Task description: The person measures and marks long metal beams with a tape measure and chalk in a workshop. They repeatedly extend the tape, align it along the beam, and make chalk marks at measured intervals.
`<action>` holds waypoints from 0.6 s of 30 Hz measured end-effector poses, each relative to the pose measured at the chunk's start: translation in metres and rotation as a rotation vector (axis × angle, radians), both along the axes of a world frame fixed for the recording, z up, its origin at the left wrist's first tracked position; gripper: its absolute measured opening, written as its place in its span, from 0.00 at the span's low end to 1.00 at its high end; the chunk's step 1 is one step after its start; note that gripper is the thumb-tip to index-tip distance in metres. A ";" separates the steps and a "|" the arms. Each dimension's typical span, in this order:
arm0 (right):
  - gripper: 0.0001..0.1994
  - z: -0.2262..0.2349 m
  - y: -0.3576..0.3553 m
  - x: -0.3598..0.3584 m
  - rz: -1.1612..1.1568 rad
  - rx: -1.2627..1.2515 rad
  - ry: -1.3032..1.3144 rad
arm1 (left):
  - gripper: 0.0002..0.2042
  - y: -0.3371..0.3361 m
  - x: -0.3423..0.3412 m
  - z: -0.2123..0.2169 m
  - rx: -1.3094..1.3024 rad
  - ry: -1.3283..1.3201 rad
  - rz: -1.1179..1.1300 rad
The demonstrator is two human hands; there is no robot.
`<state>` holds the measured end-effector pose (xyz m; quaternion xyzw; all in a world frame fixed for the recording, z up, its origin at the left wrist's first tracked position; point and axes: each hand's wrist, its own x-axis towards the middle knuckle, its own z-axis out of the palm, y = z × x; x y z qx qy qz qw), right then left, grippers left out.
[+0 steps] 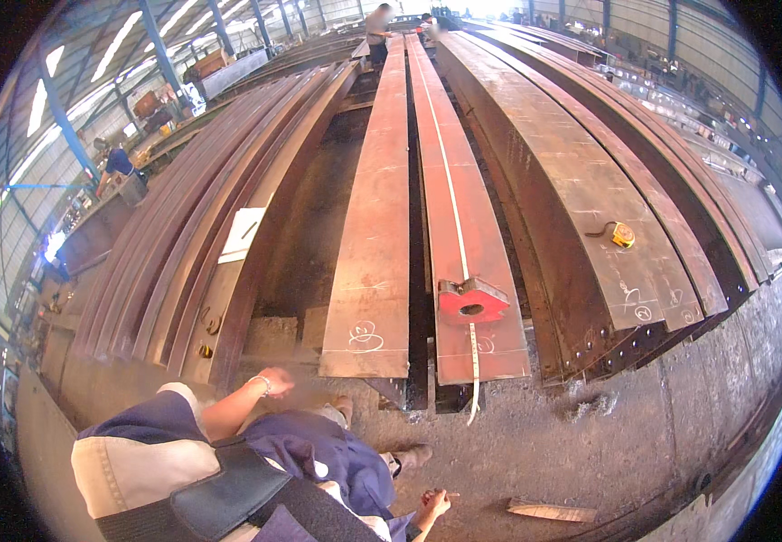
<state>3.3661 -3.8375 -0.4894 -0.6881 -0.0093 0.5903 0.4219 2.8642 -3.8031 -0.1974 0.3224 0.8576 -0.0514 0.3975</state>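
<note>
Long rusty steel plates point(368, 262) running away up the workshop floor, laid side by side, ends toward the camera. White measuring tape point(449, 172) stretched along the second plate point(481, 271), pinned near the plate's end by a red clamp block point(470, 301), tail of the tape hanging over the edge toward the concrete floor point(608, 443). Curved girders point(580, 190) on the right, a yellow tape measure case point(623, 235) lying on one of them, well apart from both hands. White sheet of paper point(241, 233) resting on the beams at left. Lower down, a wooden offcut point(552, 512) flat on the floor, near the right hand. Left hand point(275, 381) raised just in front of the plate ends, wrist banded, fingers curled (blurred, so grip impossible to tell). Right hand point(433, 504) low by the knee, fingers pinching a thin stick-like marker point(448, 494). Other workers far off at left and at the far end.
</note>
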 end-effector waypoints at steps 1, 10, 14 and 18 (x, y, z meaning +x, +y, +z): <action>0.15 0.000 0.004 -0.002 0.015 0.045 0.039 | 0.16 -0.007 -0.003 -0.004 -0.004 0.006 0.031; 0.18 -0.007 -0.001 -0.020 0.169 -0.084 -0.055 | 0.17 -0.025 0.004 -0.005 -0.033 0.057 0.116; 0.22 -0.055 -0.026 0.002 0.411 -0.009 -0.234 | 0.16 -0.024 0.012 0.013 0.014 0.050 0.125; 0.20 -0.072 -0.039 0.011 0.554 0.128 -0.272 | 0.16 -0.043 -0.006 -0.004 0.030 -0.005 0.130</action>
